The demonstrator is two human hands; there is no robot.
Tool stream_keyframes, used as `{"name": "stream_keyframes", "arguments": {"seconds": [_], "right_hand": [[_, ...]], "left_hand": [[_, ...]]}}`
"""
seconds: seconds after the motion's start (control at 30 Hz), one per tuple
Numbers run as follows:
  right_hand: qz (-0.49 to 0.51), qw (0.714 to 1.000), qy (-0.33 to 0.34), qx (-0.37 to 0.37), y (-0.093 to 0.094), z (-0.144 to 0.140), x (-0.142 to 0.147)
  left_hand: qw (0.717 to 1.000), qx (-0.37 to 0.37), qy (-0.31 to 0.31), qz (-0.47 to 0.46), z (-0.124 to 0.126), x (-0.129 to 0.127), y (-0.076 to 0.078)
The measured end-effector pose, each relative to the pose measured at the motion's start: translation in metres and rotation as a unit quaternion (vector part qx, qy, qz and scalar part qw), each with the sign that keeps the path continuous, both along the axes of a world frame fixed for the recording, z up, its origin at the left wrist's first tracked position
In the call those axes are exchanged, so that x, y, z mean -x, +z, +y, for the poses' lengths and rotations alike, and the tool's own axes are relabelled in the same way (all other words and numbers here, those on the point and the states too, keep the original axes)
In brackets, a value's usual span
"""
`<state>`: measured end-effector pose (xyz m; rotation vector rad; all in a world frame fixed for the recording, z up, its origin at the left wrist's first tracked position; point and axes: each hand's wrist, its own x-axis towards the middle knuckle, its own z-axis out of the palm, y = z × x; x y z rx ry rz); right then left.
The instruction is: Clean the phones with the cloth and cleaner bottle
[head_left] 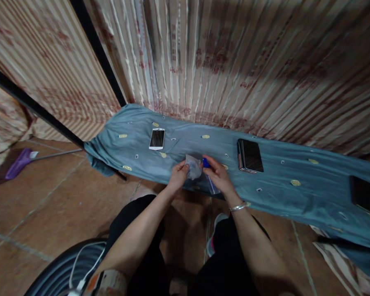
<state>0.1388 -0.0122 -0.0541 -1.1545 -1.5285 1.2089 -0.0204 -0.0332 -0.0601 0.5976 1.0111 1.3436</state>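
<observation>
My left hand [179, 176] pinches a crumpled, whitish, thin cloth [193, 167] above the near edge of the covered bench. Close beside it, my right hand [218, 174] is wrapped round a small clear bottle [213, 188] with a blue top, which looks like a spray bottle. The bottle tilts, its blue top toward the cloth; whether the two touch I cannot tell. Beyond my left hand a white phone [157, 139] with a dark screen lies flat. To the right of my right hand sits a stack of dark phones [251, 155].
A blue-green sheet with yellow prints [280, 164] covers the long narrow bench. Another dark flat device [366, 195] lies at its right end. Black poles [101, 53] rise at the left, before a striped curtain [234, 61]. A purple broom [18, 163] rests on the tiled floor.
</observation>
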Motion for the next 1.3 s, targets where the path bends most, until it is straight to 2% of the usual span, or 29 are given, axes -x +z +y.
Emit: {"name": "stream_keyframes", "arguments": {"seconds": [0.1, 0.2, 0.3, 0.73, 0.97, 1.3], "right_hand": [[-0.125, 0.989, -0.015, -0.077, -0.002, -0.005, 0.003], [-0.241, 0.962, -0.015, -0.129, -0.002, -0.011, 0.007], [-0.306, 0.936, -0.014, -0.175, -0.004, -0.013, 0.012], [-0.342, 0.890, -0.020, -0.300, -0.011, -0.006, 0.025], [-0.377, 0.873, -0.010, -0.310, -0.015, -0.003, 0.027], [-0.392, 0.872, -0.005, -0.293, -0.012, -0.005, 0.025]], "left_hand": [[0.999, 0.027, -0.010, -0.033, -0.002, -0.003, -0.001], [0.998, 0.044, -0.009, -0.049, -0.003, -0.004, 0.000], [0.997, 0.061, -0.001, -0.057, -0.003, -0.005, 0.001], [0.990, 0.091, 0.009, -0.106, 0.004, -0.005, 0.007], [0.990, 0.096, 0.009, -0.107, 0.004, -0.004, 0.011], [0.992, 0.083, 0.007, -0.094, 0.003, -0.003, 0.009]]}}
